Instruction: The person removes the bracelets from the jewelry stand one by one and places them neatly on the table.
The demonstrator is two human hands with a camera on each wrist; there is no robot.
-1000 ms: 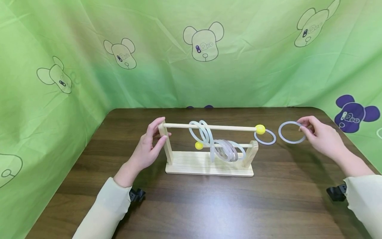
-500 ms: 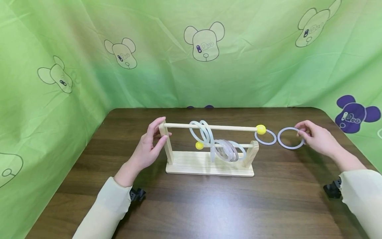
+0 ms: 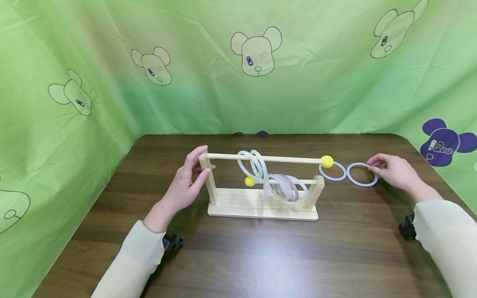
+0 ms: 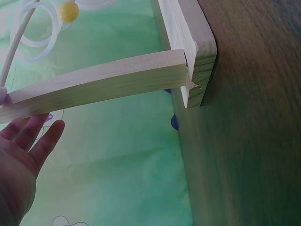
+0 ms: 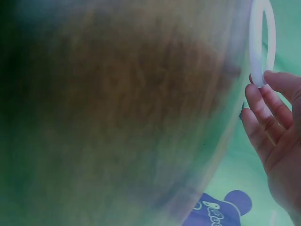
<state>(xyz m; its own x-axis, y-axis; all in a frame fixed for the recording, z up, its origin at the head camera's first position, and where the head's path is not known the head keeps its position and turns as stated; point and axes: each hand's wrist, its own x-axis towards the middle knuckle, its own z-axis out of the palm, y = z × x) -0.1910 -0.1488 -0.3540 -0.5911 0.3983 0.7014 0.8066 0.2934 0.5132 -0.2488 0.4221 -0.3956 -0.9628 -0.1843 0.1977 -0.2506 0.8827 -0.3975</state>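
My left hand (image 3: pixel 182 184) holds the left upright (image 3: pixel 211 182) of a pale wooden stand, thumb on one side and fingers on the other. In the left wrist view that upright (image 4: pixel 108 84) crosses above the fingertips. Pale translucent rings hang on the stand: a few from the upper rod (image 3: pixel 294 159), several around the lower rod, overlapping. At the right, my right hand (image 3: pixel 393 171) pinches the right edge of a lilac ring (image 3: pixel 362 185), close to the tabletop. The right wrist view shows this ring (image 5: pixel 255 47) between thumb and fingers. Another lilac ring (image 3: pixel 335 179) lies just left of it.
Yellow balls cap the rods, one at the upper rod's right end (image 3: pixel 327 161), another at the lower rod's left end (image 3: pixel 250 181). The stand's base (image 3: pixel 238 209) rests on a dark wooden table (image 3: pixel 261 256). A green printed cloth (image 3: pixel 201 91) hangs behind and beside the table.
My right hand has lowered the lilac ring toward the tabletop and slightly left, so it now appears right beside the other lilac ring. My left hand stays on the upright.
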